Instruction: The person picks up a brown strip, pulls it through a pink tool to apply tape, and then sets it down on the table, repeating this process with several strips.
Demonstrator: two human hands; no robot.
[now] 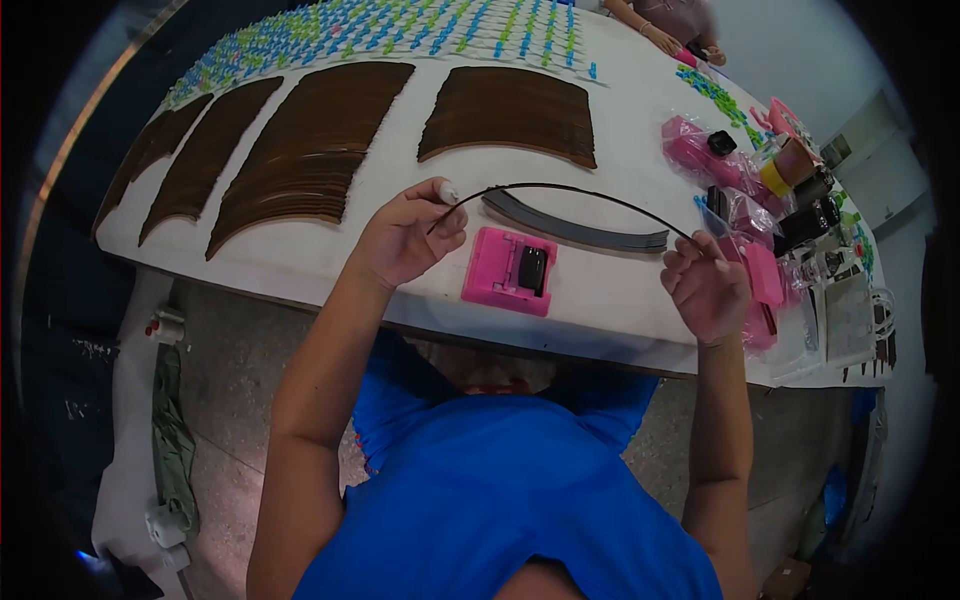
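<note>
Strip (545,185), one, is pinched by left hand (415,235) and right hand (710,290) near one device (508,272).

Workshop, probably: white worktable (610,300) under grip; batched brown strips (310,135) beyond left hand (415,232); co-worker (685,18), half seen, beyond right hand (712,295).

blue and green clips (400,35) line the table's far side; another person (685,18) is beyond, pink packets (686,142) at right, green cloth (172,432) below left.

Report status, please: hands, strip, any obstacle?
Left hand, right hand: each on one end of thin dark strip. Strip bowed. Pink device on table, seemingly not obstructing.
</note>
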